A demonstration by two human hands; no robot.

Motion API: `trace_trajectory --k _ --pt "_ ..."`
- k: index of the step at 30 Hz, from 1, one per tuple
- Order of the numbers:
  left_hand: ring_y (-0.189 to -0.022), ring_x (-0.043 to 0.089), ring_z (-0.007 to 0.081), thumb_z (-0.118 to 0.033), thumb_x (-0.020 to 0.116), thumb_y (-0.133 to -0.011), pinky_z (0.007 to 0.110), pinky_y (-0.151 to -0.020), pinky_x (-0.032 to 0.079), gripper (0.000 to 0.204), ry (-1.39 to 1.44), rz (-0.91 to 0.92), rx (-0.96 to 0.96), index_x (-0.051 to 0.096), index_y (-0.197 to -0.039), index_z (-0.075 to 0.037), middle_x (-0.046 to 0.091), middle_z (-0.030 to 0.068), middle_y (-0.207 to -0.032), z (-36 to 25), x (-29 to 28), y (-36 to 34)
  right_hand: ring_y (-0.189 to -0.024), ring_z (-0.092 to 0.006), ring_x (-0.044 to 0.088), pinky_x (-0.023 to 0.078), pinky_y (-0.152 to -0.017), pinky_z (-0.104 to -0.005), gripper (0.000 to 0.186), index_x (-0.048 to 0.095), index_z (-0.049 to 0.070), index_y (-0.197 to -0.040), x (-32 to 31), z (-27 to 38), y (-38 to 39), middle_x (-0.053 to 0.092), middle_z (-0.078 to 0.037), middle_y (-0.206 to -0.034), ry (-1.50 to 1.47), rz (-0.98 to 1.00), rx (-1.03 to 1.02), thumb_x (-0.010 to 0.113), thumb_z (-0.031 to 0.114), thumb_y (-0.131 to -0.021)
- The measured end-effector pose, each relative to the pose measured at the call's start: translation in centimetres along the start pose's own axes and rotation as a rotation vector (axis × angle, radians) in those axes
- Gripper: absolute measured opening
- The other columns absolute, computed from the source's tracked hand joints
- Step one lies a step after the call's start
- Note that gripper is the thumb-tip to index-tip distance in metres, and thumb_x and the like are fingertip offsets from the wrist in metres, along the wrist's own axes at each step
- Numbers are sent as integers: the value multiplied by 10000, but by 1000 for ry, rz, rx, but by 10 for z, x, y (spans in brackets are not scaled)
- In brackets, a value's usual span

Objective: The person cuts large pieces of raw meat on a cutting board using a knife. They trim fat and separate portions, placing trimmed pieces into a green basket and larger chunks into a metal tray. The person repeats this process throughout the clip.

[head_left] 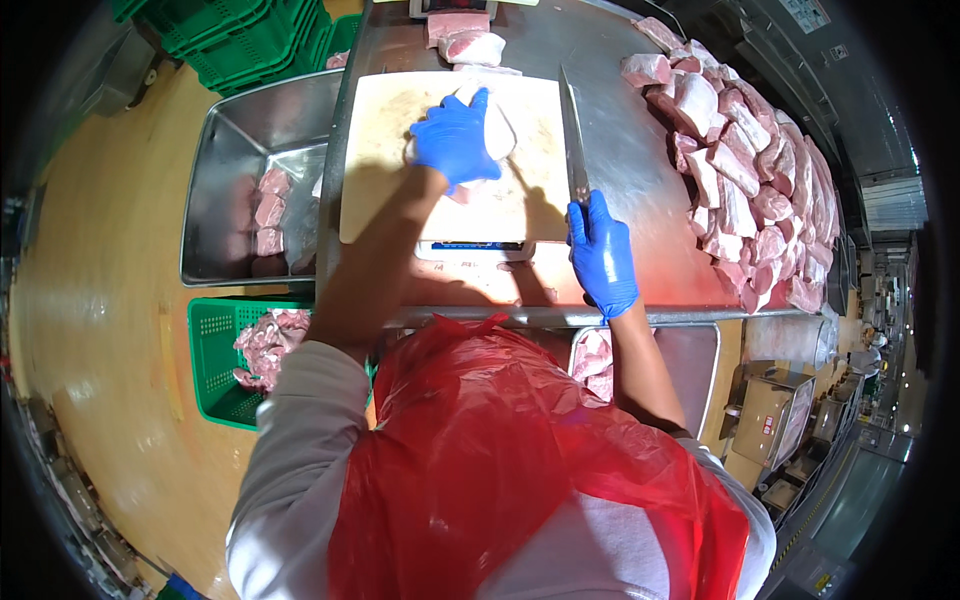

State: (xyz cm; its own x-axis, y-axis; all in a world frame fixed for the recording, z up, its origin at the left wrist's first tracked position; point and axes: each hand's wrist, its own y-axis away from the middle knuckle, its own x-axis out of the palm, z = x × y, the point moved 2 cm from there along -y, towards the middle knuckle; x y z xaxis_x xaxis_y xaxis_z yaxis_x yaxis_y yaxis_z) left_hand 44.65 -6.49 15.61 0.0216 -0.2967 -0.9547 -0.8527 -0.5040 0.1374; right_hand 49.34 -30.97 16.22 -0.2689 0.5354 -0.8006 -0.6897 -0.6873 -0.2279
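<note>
On the white cutting board (385, 120) lies a pale piece of meat (499, 132), mostly covered by my left hand (453, 142). That hand wears a blue glove; its fingers are spread flat across the meat. In my right hand (604, 258), also gloved in blue, is the handle of a long knife (574, 135). The blade points away from me along the board's right edge, apart from the meat. Just beyond the board sit a few cut pieces of meat (470, 47).
A big heap of meat pieces (735, 165) covers the right of the metal table (635, 150). Left stands a deep metal tub (225, 150) with several chunks. A green basket (210, 360) of trimmings and a metal tray (690, 370) with meat are below the near edge. Green crates (245, 45) stack far left.
</note>
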Motion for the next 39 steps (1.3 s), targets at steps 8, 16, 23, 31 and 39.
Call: trace_trajectory --k 8,16,23,31,39 --pt "-1202 579 354 -111 701 -810 485 -1062 426 517 153 -618 562 613 -1319 -124 618 172 -1266 100 -37 0 -481 -241 580 441 -473 -390 148 528 17 -1043 -2 -65 31 589 -138 -615 56 56 128 564 160 -1032" --pt "-1254 521 403 -158 776 -832 474 -1064 421 439 518 -696 252 651 -1243 -67 554 225 -1309 49 58 111 -484 -214 570 435 -478 -378 151 519 23 -1026 11 -52 26 568 -124 -610 24 118 85 556 169 -1041" --pt "-1265 466 442 -129 798 -731 494 -1074 399 420 520 -684 58 686 -1133 -84 449 243 -1397 -4 45 113 -527 -177 590 472 -499 -347 164 556 16 -1037 36 -22 -16 605 -109 -651 -124 168 46 560 179 -1039" --pt "-1273 520 380 -1 704 -727 480 -1024 466 380 525 -531 341 666 -1103 -44 560 210 -1338 131 32 53 -605 -255 578 465 -540 -393 184 543 32 -1004 36 -6 -42 607 -145 -710 -138 194 -14 557 213 -1037" --pt "-1376 365 468 -207 762 -739 553 -1123 336 199 364 -466 353 732 -936 -203 526 159 -1430 21 39 94 -580 -114 558 481 -536 -299 198 576 7 -998 32 -8 -42 591 -54 -695 -325 207 146 534 193 -1052"
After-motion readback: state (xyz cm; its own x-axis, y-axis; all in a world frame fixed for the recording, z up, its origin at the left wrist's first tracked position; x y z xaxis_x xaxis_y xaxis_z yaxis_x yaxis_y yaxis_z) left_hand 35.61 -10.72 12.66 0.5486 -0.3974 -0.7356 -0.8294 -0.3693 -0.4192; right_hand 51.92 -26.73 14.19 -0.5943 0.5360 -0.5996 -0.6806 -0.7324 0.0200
